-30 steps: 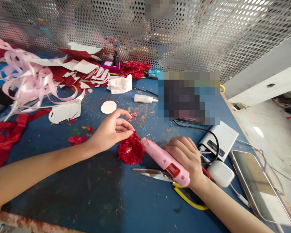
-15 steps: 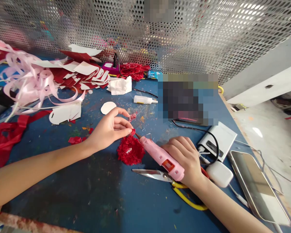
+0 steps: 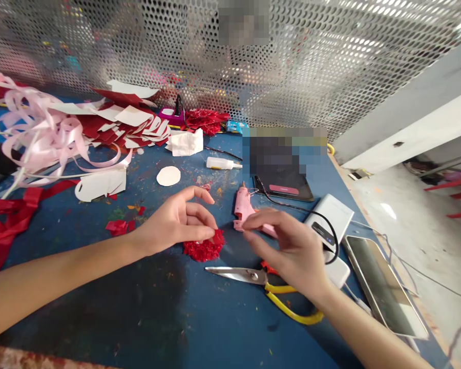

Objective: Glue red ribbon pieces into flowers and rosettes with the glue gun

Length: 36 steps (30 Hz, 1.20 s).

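Observation:
My left hand [image 3: 182, 218] is closed in a pinch, thumb and fingers together on a small piece of red ribbon [image 3: 217, 236]. The pinch is at the upper edge of a round, ruffled red ribbon flower [image 3: 203, 251] lying on the table; the fingertips partly cover it. My right hand [image 3: 292, 248] hovers to the right, thumb and forefinger apart with nothing between them. Just behind its fingertips a pink glue gun [image 3: 244, 202] lies with its nozzle pointing away from me. Scissors [image 3: 249, 275] with yellow handles lie below, partly under my right hand.
Pink ribbon [image 3: 67, 138], red and white scraps [image 3: 126, 120] and red ribbon [image 3: 11, 220] cover the left. A white disc [image 3: 168, 176] and small bottle [image 3: 218, 163] lie ahead. A tablet [image 3: 292, 187], power bank [image 3: 334, 215], phone [image 3: 384, 282] and cables are at right. Perforated metal [image 3: 176, 56] stands behind.
My right hand has let go of the glue gun, which now lies farther back on the table. My left hand has brought the red ribbon piece down onto the flower.

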Tool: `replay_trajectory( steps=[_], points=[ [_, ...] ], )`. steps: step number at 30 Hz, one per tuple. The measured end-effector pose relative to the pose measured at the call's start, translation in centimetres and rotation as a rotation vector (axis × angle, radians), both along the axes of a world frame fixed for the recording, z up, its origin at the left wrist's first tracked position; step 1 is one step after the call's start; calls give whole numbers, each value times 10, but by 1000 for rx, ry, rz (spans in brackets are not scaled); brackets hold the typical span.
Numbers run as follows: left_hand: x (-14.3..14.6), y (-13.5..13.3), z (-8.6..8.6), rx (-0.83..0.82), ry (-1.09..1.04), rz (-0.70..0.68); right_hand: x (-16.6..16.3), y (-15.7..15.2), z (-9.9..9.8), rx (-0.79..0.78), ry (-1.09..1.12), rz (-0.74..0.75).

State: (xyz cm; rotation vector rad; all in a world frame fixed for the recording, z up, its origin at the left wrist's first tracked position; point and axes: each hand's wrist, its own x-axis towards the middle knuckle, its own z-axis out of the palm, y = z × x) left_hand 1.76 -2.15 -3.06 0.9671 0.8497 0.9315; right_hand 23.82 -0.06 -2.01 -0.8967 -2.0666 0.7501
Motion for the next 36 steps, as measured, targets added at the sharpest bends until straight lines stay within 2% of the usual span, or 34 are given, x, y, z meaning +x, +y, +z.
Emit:
replay_trajectory(
  steps=[4,9,14,20,26,36],
  points=[
    [2,-5,4,16,67,12,-22,-9,1,-95,27,113],
    [3,-6,4,43,143,36,-28,-10,-7,-243,128,93],
    [4,-8,1,144,220,53,-28,-11,-11,-365,180,84],
    [3,-10,0,253,304,73,-30,-10,-10,-356,105,43],
    [3,-10,0,241,304,57,-30,-8,-7,-283,65,38],
    [3,-11,0,239,293,33,-29,-8,-9,-259,-11,63]
  ],
)
